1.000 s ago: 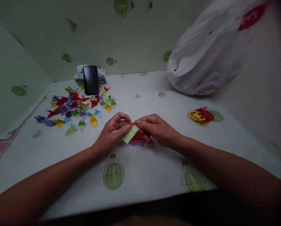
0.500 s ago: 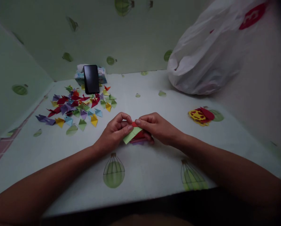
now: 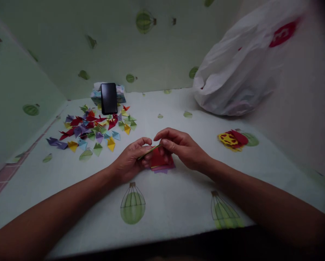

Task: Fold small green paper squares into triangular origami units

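Above the small stack of coloured paper squares (image 3: 161, 163), a green paper strip (image 3: 148, 152) was held edge-on between two pinching grips.

The strip was pinched at one end by the left hand (image 3: 131, 159) and at the other by the right hand (image 3: 182, 148), thumb and fingers pressed together on it, just over the stack on the worktop (image 3: 179, 203). Seen so thinly, the fold could not be judged; it was reckoned that an uneven pinch might set the crease crooked, or that the slim paper might slip or tear if tugged. The stack beneath might be nudged askew by the knuckles. Well apart to the left lay the heap of folded paper pieces (image 3: 94, 127) before a dark phone (image 3: 108, 98); a white plastic bag (image 3: 241, 72) and a red and yellow paper piece (image 3: 233, 138) lay to the right.
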Demonstrator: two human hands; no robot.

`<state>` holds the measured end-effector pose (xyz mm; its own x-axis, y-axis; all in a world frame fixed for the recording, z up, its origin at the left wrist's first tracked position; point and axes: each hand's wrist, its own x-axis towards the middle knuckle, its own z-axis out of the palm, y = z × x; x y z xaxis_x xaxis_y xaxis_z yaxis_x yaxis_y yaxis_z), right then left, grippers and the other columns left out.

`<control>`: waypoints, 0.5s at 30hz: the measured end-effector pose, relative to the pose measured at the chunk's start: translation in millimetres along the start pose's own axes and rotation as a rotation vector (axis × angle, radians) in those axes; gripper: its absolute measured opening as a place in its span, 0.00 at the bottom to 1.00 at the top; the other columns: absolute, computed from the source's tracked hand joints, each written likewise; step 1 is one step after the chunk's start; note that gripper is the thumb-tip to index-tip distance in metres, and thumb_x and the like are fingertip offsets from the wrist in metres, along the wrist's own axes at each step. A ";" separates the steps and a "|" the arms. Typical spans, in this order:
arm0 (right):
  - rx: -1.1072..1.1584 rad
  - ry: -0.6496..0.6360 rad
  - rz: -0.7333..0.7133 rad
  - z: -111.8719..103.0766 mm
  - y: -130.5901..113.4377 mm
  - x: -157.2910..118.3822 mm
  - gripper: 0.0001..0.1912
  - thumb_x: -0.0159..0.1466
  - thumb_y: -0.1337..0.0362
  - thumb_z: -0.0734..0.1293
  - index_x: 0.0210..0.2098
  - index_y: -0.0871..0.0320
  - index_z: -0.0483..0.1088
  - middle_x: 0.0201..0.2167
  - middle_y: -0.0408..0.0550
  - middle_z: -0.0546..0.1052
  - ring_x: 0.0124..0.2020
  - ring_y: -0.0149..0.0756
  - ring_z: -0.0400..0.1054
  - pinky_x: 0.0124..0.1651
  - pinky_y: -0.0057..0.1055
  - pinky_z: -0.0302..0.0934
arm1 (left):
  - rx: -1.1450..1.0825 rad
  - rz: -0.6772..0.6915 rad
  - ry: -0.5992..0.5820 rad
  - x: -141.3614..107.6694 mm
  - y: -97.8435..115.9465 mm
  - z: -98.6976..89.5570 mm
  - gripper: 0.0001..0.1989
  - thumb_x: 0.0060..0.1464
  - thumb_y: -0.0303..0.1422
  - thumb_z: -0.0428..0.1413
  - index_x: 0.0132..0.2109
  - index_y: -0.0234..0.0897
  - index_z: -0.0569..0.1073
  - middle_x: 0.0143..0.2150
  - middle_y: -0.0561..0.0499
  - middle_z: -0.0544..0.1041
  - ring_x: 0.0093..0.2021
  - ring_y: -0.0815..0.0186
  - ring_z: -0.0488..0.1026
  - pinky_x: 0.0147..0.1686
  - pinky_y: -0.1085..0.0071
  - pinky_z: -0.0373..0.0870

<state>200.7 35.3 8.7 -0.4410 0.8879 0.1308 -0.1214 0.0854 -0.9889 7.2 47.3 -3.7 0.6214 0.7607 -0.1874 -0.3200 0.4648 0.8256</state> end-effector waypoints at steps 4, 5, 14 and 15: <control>-0.199 0.029 -0.106 1.4 -2.4 -1.5 0.06 0.63 0.62 0.67 0.37 0.59 0.71 0.24 0.40 0.71 0.24 0.27 0.63 0.27 0.25 0.58 | -0.055 -0.047 -0.043 -0.3 0.3 -0.1 0.09 0.54 0.30 0.62 0.40 0.37 0.68 0.21 0.60 0.63 0.18 0.78 0.58 0.20 0.81 0.57; -0.265 0.060 -0.131 2.1 -3.2 -2.0 0.05 0.62 0.64 0.68 0.35 0.60 0.72 0.24 0.40 0.71 0.25 0.26 0.63 0.27 0.25 0.57 | -0.053 -0.047 -0.048 -0.1 -0.2 -0.1 0.09 0.54 0.30 0.62 0.39 0.37 0.69 0.21 0.60 0.64 0.18 0.78 0.58 0.20 0.81 0.57; -0.320 0.284 -0.024 4.0 -2.9 -1.7 0.08 0.59 0.62 0.68 0.27 0.60 0.69 0.20 0.40 0.69 0.21 0.27 0.61 0.24 0.26 0.56 | 0.131 0.198 0.046 3.0 -5.5 -2.5 0.26 0.53 0.55 0.57 0.46 0.37 0.71 0.36 0.48 0.77 0.34 0.64 0.75 0.35 0.68 0.74; -0.299 0.290 -0.007 4.5 -2.3 -1.6 0.08 0.59 0.62 0.68 0.27 0.60 0.68 0.19 0.40 0.69 0.21 0.27 0.62 0.24 0.26 0.56 | 0.207 0.234 0.074 2.0 -5.7 -2.5 0.24 0.51 0.50 0.61 0.47 0.38 0.71 0.37 0.50 0.77 0.35 0.64 0.75 0.35 0.69 0.73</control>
<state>197.7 31.6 11.1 -0.1676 0.9736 0.1547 0.1587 0.1815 -0.9705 8.5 47.3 -10.1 0.4923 0.8703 -0.0118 -0.2907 0.1771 0.9403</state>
